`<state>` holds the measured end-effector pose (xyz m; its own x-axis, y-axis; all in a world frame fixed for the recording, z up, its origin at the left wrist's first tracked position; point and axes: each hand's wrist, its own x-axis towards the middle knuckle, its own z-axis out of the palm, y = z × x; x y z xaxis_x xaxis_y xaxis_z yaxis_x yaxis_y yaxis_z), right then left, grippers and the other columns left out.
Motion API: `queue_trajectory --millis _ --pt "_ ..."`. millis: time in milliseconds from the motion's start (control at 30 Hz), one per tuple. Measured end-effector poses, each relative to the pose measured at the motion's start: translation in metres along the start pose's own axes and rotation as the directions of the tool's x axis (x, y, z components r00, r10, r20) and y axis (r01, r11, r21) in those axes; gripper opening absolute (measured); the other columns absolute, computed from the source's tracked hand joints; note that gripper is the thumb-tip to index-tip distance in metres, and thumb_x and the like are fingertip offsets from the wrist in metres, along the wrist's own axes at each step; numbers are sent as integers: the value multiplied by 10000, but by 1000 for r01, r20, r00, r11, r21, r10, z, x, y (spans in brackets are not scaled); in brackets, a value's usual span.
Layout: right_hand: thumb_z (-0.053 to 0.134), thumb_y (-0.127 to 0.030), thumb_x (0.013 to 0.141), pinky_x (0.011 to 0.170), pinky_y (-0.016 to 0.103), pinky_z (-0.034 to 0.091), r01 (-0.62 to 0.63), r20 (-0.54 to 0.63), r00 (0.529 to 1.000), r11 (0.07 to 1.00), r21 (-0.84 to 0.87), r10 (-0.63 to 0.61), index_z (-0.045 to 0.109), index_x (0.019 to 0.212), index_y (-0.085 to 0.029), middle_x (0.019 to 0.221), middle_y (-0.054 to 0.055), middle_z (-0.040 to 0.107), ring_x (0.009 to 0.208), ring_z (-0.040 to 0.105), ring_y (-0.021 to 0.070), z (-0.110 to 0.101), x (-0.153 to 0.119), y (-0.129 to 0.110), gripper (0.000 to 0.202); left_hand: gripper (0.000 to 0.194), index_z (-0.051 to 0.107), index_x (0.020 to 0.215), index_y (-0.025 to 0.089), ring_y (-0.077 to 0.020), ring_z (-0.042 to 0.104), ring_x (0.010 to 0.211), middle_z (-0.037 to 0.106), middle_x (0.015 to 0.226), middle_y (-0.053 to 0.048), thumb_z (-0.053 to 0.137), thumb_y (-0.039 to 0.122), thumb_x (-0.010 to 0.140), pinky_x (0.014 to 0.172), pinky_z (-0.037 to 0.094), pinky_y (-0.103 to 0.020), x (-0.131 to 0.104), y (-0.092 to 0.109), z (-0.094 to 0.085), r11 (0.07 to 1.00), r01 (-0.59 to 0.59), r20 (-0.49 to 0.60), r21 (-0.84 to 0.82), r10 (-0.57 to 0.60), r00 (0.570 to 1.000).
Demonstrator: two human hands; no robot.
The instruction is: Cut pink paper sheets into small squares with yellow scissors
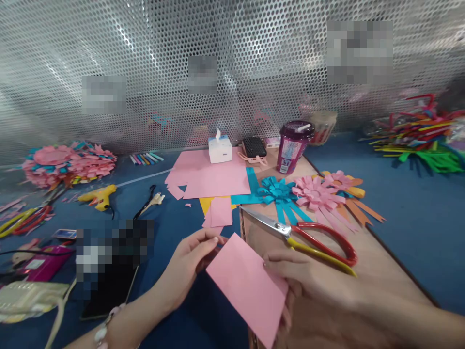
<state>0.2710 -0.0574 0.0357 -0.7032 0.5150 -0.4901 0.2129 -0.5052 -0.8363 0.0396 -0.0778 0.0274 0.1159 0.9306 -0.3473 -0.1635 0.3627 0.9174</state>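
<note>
My right hand (308,276) grips a rectangular sheet of pink paper (250,291) by its right side, thumb on top and other fingers underneath. The sheet is tilted, one corner pointing away from me. Close to its upper left edge is my left hand (198,249), thumb and fingers pinched together. Whether that pinch holds anything, or touches the sheet, I cannot make out. Just beyond the paper lie scissors (283,228) with one red and one yellow handle, blades pointing left. Small pink paper pieces (221,212) rest on yellow paper beyond my left hand.
Large pink sheets (218,179) lie under a tissue pack (220,149). A purple cup (292,148) stands behind blue (278,191) and pink paper flowers (316,194). Left are a yellow glue gun (98,196), a phone (112,286) and more scissors (36,218). Colourful strips (417,135) sit far right.
</note>
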Motion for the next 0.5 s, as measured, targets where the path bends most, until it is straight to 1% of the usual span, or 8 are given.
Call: queue_trajectory --millis 67,167,233,300,333,400,433,500 --pt "481 -379 875 499 242 385 9 -97 995 994 -110 -20 473 696 -202 613 -4 605 544 580 134 0 -3 -5 252 156 681 817 202 -127 617 782 696 942 -28 590 320 863 701 454 -212 0 -1 -2 995 -50 45 91 46 998" --pt "499 -409 874 695 281 453 34 -205 974 956 -291 -97 511 682 -204 787 15 603 786 589 171 -5 -5 -5 281 159 717 856 219 -208 609 1055 667 1168 -67 580 300 866 888 451 -285 0 0 -5 942 -170 105 289 146 984" --pt "476 -447 895 831 309 443 25 -204 973 925 -379 -110 583 763 -212 896 22 616 925 574 198 -9 -5 0 291 162 733 901 226 -249 579 1144 559 1348 -85 589 282 852 930 453 -330 -1 0 -5 912 -200 179 358 143 973" --pt "452 -462 909 929 332 413 39 -168 978 902 -430 -123 636 861 -226 989 33 631 1039 553 221 -13 -4 5 303 187 735 970 243 -257 575 1162 414 1480 -78 600 271 845 949 460 -355 -3 1 -4 911 -207 288 356 104 952" --pt "443 -455 913 950 339 407 53 -143 981 890 -452 -131 650 888 -227 1014 41 633 1078 542 230 -15 -4 7 309 207 730 1009 255 -253 570 1174 382 1499 -75 603 267 845 973 451 -363 -4 2 -3 916 -214 343 339 91 935" --pt "431 -432 917 947 350 421 68 -113 984 879 -472 -136 668 922 -220 1054 57 634 1109 538 241 -16 -5 9 319 240 712 1067 268 -241 559 1188 453 1442 -86 603 263 853 1008 428 -370 -5 2 -3 921 -237 427 309 88 900" --pt "432 -428 914 924 356 439 68 -109 985 882 -467 -133 674 917 -209 1053 66 637 1089 553 244 -15 -5 9 327 239 707 1070 266 -233 564 1176 523 1369 -92 604 263 855 1005 428 -366 -5 2 -3 918 -249 446 307 92 890" --pt "466 -428 892 851 357 481 65 -123 984 901 -429 -129 684 893 -189 1001 78 657 996 602 240 -13 -8 7 324 210 701 1037 258 -218 595 1095 622 1204 -85 622 257 843 946 455 -342 -4 2 -3 903 -264 430 339 100 897"
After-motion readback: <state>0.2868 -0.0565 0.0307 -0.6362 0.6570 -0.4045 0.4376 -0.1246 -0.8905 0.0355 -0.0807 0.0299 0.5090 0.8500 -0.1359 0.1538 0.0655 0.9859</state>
